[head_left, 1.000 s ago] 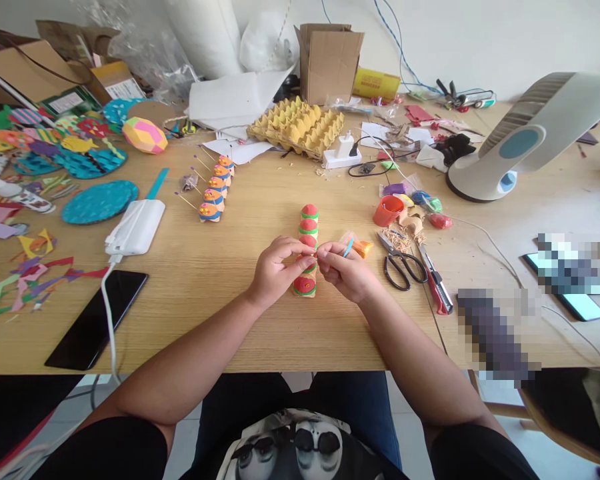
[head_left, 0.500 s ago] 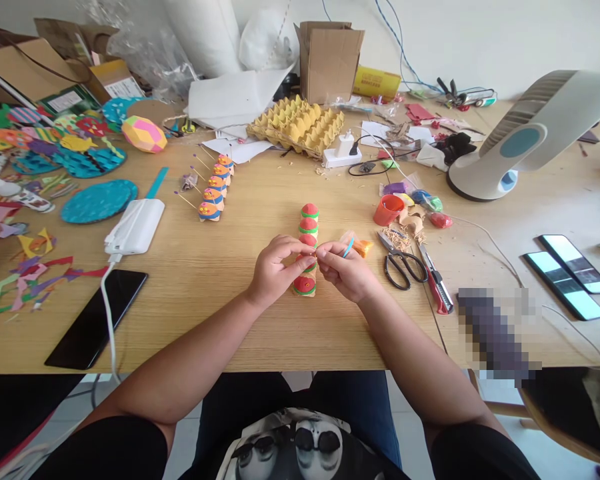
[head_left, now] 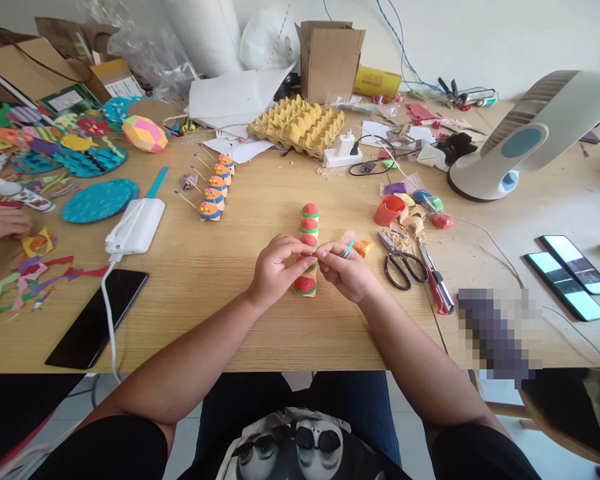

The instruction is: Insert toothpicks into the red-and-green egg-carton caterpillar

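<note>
A row of red and green painted egg-carton cups (head_left: 309, 225) lies on the wooden table (head_left: 260, 327) in front of me. My left hand (head_left: 276, 269) and my right hand (head_left: 344, 268) meet over its near half, both with fingertips pinched together against one cup. A thin blue strip (head_left: 349, 248) sticks up from my right hand's fingers. What the left fingers pinch is too small to make out. A second row of orange and blue cups with toothpicks (head_left: 215, 189) lies farther left.
Scissors (head_left: 403, 263), a red cutter (head_left: 437, 283) and a red cup (head_left: 387, 210) lie right of my hands. A fan (head_left: 530, 137) and two phones (head_left: 567, 273) are at right; a black phone (head_left: 97, 317), power bank (head_left: 136, 227), paper scraps and another person's hand (head_left: 3, 223) at left.
My hands stay pinched at the cup row. Another person's hand has come into view at the far left edge.
</note>
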Available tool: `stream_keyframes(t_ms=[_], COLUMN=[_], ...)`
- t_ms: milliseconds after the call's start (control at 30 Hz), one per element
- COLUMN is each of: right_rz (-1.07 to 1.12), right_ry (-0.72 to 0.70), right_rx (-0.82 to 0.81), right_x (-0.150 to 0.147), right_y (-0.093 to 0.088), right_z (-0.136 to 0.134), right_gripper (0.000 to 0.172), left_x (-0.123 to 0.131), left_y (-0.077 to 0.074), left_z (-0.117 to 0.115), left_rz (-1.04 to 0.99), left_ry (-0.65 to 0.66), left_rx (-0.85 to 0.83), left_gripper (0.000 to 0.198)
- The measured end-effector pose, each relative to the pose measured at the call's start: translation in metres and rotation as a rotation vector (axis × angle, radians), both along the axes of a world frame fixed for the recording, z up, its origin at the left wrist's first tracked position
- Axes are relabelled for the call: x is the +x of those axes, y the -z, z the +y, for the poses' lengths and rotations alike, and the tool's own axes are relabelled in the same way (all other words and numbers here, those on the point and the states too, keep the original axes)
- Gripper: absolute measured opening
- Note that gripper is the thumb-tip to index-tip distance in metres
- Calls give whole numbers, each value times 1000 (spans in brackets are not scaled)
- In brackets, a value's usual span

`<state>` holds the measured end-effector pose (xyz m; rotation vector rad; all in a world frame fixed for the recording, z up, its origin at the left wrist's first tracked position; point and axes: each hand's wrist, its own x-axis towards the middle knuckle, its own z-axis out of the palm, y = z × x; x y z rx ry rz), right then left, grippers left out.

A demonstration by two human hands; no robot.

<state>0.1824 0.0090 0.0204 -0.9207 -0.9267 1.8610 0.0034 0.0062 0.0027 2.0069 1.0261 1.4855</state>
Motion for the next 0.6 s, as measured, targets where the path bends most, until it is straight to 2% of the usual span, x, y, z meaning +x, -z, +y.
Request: stream_keyframes(t_ms=[400, 600], right_rz=[16, 3], right_ry=[2, -8], right_rx=[-11, -4], right_x=[0, 0], right_y=[4, 5], right_z=[2, 1], right_gripper=[37, 35], left_x=[-1, -1], left_y=[1, -1], left_z=[1, 0], left_rz=[27, 46], left_ry=[-35, -62], left_rx=[76, 67], left_gripper=[7, 12])
